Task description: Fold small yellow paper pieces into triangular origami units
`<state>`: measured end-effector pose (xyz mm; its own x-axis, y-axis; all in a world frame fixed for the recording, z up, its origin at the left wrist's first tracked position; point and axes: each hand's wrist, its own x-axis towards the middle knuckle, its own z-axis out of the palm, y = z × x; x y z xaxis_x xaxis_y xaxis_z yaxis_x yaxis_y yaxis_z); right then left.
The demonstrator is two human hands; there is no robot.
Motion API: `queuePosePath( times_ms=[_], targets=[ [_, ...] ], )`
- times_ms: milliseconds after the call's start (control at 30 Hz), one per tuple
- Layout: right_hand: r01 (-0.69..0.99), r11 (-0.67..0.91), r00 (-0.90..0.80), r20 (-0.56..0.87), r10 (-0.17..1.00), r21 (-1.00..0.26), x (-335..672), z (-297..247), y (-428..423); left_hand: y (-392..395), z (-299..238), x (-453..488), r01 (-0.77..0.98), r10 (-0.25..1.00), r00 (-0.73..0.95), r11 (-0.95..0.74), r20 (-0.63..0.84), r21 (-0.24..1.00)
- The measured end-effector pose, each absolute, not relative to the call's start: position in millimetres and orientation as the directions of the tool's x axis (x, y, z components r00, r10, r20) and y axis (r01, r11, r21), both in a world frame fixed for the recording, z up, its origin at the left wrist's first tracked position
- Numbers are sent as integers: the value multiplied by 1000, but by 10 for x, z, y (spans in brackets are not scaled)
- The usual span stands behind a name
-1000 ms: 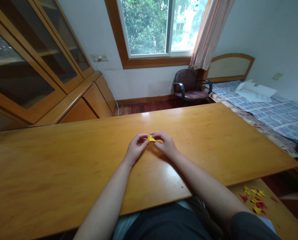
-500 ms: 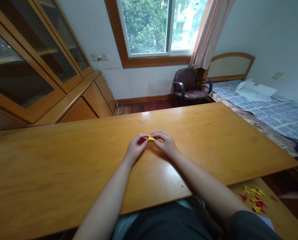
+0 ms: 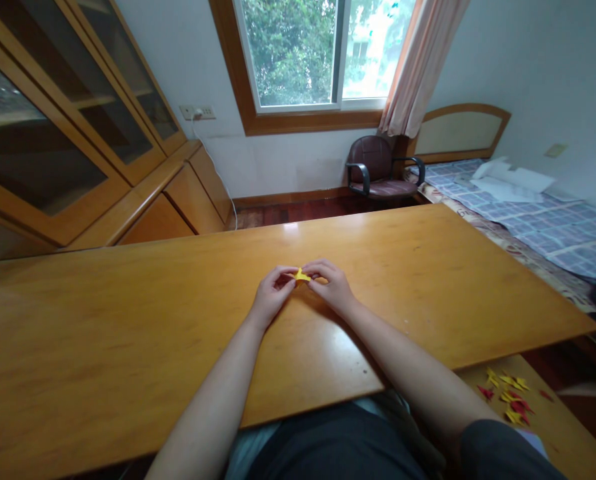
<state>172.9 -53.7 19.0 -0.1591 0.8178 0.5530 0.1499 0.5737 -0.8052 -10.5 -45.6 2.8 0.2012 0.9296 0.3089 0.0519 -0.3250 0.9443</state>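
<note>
Between my two hands, just above the wooden table, is a small folded yellow paper crane. My left hand pinches its left side between thumb and fingers. On its right side, my right hand grips it the same way, thumb below and fingertips above. The fingertips cover parts of the paper, so its full shape is hard to see.
Several yellow and red folded paper pieces lie on a lower wooden surface at the right. A brown armchair stands beyond the table, beside a bed. Glass-door cabinets line the left wall.
Both hands stay in place with their grip on the yellow paper crane. The paper's outline between the fingers has shifted slightly.
</note>
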Motion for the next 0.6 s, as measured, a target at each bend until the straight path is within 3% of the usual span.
queuePosePath(
  times_ms=[600],
  targets=[
    [249,614,-164,592,789,-749,1735,152,-497,-462,62,-111,33,913,224,-356,340,934]
  ],
)
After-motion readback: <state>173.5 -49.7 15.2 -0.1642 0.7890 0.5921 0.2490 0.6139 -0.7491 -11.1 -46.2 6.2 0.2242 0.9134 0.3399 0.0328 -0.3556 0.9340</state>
